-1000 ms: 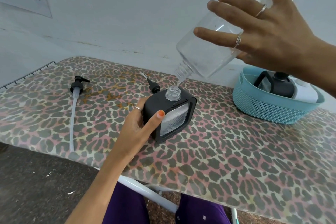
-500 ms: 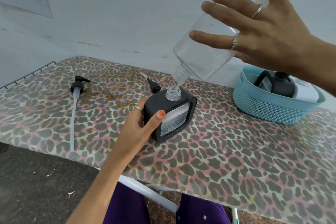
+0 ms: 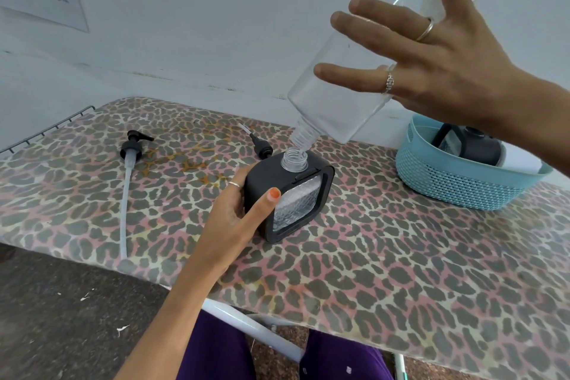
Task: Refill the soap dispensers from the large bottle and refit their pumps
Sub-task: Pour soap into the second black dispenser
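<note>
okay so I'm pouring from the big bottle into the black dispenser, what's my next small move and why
Probably keep the large bottle tipped, its mouth right over the dispenser neck. The bottle looks nearly empty, and your left hand already steadies the dispenser. The pump lying on the table can wait.

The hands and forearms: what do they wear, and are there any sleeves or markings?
Both forearms are bare, no sleeves. The left hand has orange polish on the thumbnail and one thin silver ring. The right hand wears two rings: a plain thin band and a small jewelled one. No watch or bracelet shows.
</note>
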`<state>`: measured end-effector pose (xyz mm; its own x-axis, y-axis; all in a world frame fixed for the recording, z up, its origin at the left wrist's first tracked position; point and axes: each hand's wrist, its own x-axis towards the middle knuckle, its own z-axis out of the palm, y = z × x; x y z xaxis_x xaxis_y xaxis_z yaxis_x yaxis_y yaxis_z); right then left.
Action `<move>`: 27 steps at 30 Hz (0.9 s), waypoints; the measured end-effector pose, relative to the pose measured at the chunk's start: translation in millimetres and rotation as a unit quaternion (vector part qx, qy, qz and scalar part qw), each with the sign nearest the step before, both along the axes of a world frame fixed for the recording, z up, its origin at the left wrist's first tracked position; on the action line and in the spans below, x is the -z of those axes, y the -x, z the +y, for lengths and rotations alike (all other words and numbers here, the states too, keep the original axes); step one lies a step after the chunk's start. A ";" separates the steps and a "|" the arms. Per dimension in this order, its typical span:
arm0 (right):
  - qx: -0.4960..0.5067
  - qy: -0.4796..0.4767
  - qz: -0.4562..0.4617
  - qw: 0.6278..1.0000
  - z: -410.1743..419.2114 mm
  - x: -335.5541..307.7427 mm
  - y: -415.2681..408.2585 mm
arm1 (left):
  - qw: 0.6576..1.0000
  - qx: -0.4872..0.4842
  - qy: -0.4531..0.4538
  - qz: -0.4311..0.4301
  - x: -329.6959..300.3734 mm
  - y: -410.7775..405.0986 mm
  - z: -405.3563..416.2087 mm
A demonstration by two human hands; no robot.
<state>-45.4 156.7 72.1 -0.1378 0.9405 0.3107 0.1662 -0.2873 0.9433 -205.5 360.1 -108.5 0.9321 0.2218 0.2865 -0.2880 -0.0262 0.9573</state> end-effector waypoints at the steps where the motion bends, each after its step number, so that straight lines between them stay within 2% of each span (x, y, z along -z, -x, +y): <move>1: -0.004 -0.001 -0.005 1.000 0.6 1.0 -0.3 | 1.000 0.000 0.002 -0.001 0.0 0.4 0.1; 8: -0.022 -0.012 -0.004 1.000 2.6 7.4 -3.0 | 1.000 0.000 -0.004 -0.004 -1.8 0.8 -0.8; 15: -0.015 -0.019 0.048 0.999 -1.8 18.1 -5.3 | 1.000 -0.001 -0.005 0.000 -1.9 1.2 -0.4; 21: 0.014 -0.050 0.168 0.984 -14.8 34.7 -0.5 | 0.999 -0.017 -0.028 -0.002 -0.4 -0.2 0.1; 27: 0.032 -0.136 0.270 0.953 -25.0 68.8 10.5 | 0.998 -0.030 -0.048 0.004 -0.4 0.0 0.0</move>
<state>-55.9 131.7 3.3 0.1667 0.8166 0.5526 0.5799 -0.5345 0.6148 -205.4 360.1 -108.1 0.9206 0.2491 0.3008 -0.2747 -0.1345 0.9521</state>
